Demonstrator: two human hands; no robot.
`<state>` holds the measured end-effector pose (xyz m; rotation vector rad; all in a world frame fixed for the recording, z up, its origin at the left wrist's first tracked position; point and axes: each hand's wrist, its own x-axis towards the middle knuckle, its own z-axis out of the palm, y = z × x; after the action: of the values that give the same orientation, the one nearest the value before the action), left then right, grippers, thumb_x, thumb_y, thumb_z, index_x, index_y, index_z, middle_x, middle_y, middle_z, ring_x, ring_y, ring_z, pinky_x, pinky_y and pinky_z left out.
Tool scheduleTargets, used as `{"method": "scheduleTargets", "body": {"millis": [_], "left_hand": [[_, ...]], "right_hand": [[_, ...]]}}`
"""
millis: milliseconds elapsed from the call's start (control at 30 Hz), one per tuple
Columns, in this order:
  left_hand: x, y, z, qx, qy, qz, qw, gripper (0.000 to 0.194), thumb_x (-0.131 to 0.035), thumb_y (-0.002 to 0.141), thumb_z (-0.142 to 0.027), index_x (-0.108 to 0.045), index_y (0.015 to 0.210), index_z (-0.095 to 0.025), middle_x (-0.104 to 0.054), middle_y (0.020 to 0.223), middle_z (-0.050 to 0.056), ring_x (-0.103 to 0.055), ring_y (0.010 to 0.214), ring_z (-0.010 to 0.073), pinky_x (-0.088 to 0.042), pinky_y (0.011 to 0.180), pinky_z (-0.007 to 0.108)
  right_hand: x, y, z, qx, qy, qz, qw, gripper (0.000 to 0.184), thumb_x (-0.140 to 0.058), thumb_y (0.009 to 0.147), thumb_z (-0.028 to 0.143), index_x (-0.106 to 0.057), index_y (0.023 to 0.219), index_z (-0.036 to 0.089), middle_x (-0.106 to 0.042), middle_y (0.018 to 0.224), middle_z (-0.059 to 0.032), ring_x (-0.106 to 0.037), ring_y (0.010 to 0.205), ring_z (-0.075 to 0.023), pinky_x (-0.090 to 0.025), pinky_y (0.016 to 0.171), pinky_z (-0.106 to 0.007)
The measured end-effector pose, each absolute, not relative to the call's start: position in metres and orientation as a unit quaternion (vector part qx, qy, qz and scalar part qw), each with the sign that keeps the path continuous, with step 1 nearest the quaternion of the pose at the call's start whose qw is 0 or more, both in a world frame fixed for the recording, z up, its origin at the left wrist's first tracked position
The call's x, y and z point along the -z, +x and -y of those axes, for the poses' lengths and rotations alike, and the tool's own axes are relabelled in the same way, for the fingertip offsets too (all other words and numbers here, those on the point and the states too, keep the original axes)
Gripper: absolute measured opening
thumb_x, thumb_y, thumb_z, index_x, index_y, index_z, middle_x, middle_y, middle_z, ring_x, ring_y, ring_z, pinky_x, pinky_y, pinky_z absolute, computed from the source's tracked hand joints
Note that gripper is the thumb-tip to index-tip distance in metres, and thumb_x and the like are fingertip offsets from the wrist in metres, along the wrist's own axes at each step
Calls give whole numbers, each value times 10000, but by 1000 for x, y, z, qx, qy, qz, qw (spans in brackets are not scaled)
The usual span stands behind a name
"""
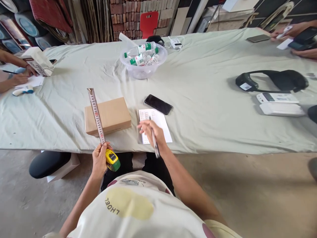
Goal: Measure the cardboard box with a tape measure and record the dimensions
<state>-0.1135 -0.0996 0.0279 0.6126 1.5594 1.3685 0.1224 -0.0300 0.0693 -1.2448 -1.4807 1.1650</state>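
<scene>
My left hand [99, 158] pinches the blade of a yellow and green tape measure [112, 160] close to its case, just off the table's near edge. The extended blade [97, 115] slants up and away over a closed brown cardboard box [114, 114], its metal hook past the far side. Whether the blade touches the box I cannot tell. In my right hand [155, 132] is a pen [155, 142], its lower end pointing back toward me. That hand hovers over a white sheet [164, 129] with handwritten columns, partly covering it. A black smartphone [158, 104] lies at the sheet's far edge.
A clear plastic basin [142, 72] holding bottles stands toward the back. At right are a black head strap device [272, 81] and white boxes [281, 109]. Other people's hands work at far left [21, 77] and far right [294, 33]. A black-topped stool [51, 164] sits below.
</scene>
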Motion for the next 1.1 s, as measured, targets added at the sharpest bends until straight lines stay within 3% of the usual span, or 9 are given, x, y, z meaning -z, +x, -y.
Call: {"method": "scheduleTargets", "body": {"millis": [67,133,267,367,467,567,700,800,1100], "left_hand": [[-33,-122,100,-556,245,-647,461,339,-741,729,-482,-652,864,-183,-612,673,-19,-570,565,125,-466,504,227],[-39,-132,99,-561,244,-656,443,330,-744,728,-464,-659,868,-178,-614,671,-17,-574,568,126,-465,493,223],[-52,-149,95,-585,255,-659,397,288,-740,745,-424,-674,870,-173,-612,649,-18,-574,582,129,-484,500,225],[-59,-155,93,-596,276,-660,365,257,-721,776,-410,-678,864,-172,-606,633,-18,-575,579,135,-502,503,238],[-61,-156,94,-595,288,-663,351,239,-711,794,-401,-679,864,-175,-605,645,-19,-588,594,138,-512,517,243],[-58,-156,97,-586,287,-670,353,248,-717,789,-407,-683,876,-177,-608,657,-19,-594,607,142,-508,513,240],[-54,-156,98,-564,281,-687,362,272,-729,768,-420,-681,878,-175,-609,650,-17,-588,600,146,-500,496,238],[-52,-154,95,-545,283,-689,385,286,-742,748,-422,-685,874,-171,-614,645,-16,-583,594,143,-495,492,235],[-47,-140,66,-529,292,-671,429,416,-758,696,-428,-686,1008,-162,-638,615,-23,-550,514,115,-464,479,215]], "right_hand": [[-56,124,58,-572,-425,606,352,312,-518,937,503,-660,934,225,-760,924,-69,-718,773,-185,-572,766,-343],[-41,119,82,-650,-351,627,247,263,-518,950,439,-692,921,244,-770,895,-67,-734,818,-209,-567,785,-349],[-14,86,104,-662,-197,719,79,262,-591,927,382,-722,1091,225,-753,1161,-66,-712,1073,-224,-512,903,-295],[-4,54,100,-685,-97,722,29,260,-567,950,293,-713,1153,222,-713,1272,-40,-669,1180,-183,-467,959,-226],[2,24,92,-729,-42,683,-24,180,-748,792,179,-768,941,278,-747,1184,70,-689,1147,-168,-476,925,-179],[9,1,89,-772,-6,632,-71,249,-851,588,64,-760,700,268,-778,982,144,-721,1071,-174,-497,879,-164],[9,-4,91,-815,-4,575,-69,300,-798,563,-43,-747,609,249,-759,791,167,-751,895,-134,-490,764,-125],[-3,10,95,-827,-47,559,-27,349,-664,692,-56,-764,704,278,-743,796,186,-738,855,-101,-479,750,-116],[-12,36,115,-781,-149,597,106,210,-597,843,183,-709,949,326,-719,1050,133,-666,1137,-182,-435,1006,-210]]}}
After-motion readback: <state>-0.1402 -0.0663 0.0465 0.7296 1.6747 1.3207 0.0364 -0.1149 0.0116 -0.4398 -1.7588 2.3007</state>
